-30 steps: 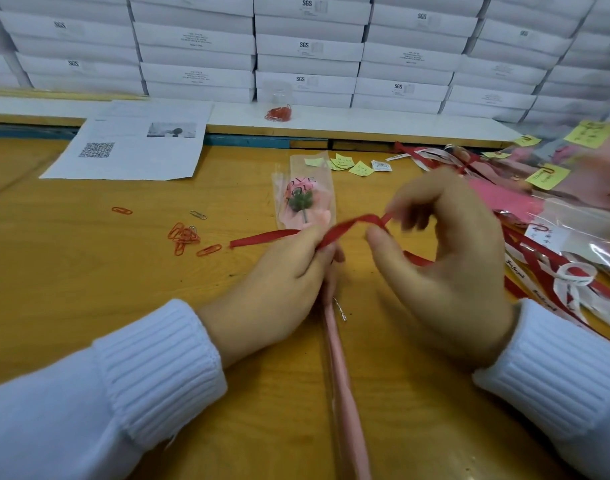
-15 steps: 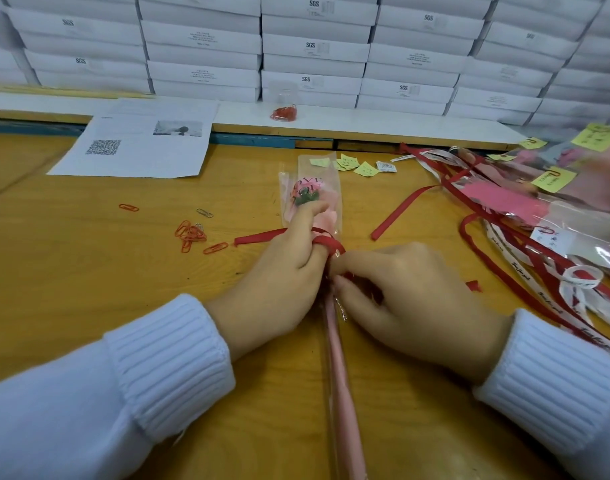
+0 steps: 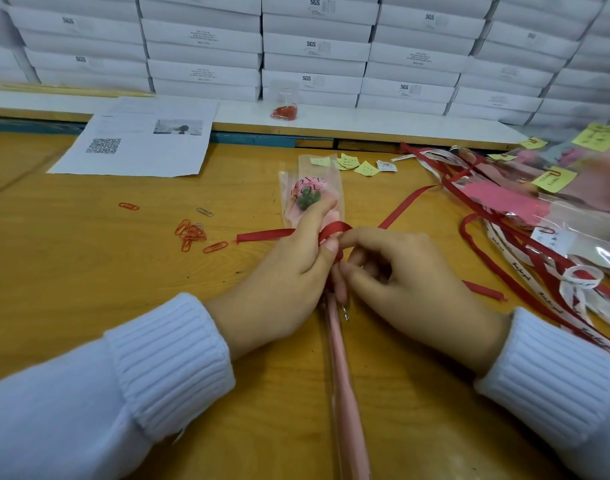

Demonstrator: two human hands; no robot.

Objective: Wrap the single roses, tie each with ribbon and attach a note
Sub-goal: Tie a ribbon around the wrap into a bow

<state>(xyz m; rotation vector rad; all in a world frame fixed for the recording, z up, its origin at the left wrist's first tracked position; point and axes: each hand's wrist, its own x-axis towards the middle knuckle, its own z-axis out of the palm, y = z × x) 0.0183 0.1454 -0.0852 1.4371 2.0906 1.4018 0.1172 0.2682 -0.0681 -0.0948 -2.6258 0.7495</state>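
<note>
The rose point(image 3: 308, 199) lies mid-table point(image 3: 89, 278), head away from the person and stem running toward them. It sits in a clear sleeve lined with pink paper; the sleeve is printed "LOVE YOU" over the bloom, and green sepals show through. Below the hands the wrap narrows to a long pink stick.

A red ribbon point(image 3: 334, 229) loops over the wrap just under the bloom. One flat end lies out to the left on the table, and another length trails off to the right.

The left hand point(image 3: 282, 271) grips the rose at the neck, forefinger stretched up along the sleeve with the ribbon crossing over it. The right hand point(image 3: 404, 271) is curled close beside it, fingertips pinching the ribbon at the stem.

Red paper clips point(image 3: 191, 233) lie to the left, yellow notes point(image 3: 352, 164) just beyond the rose, and a pile of wrapped roses point(image 3: 556, 206) at the right edge.
</note>
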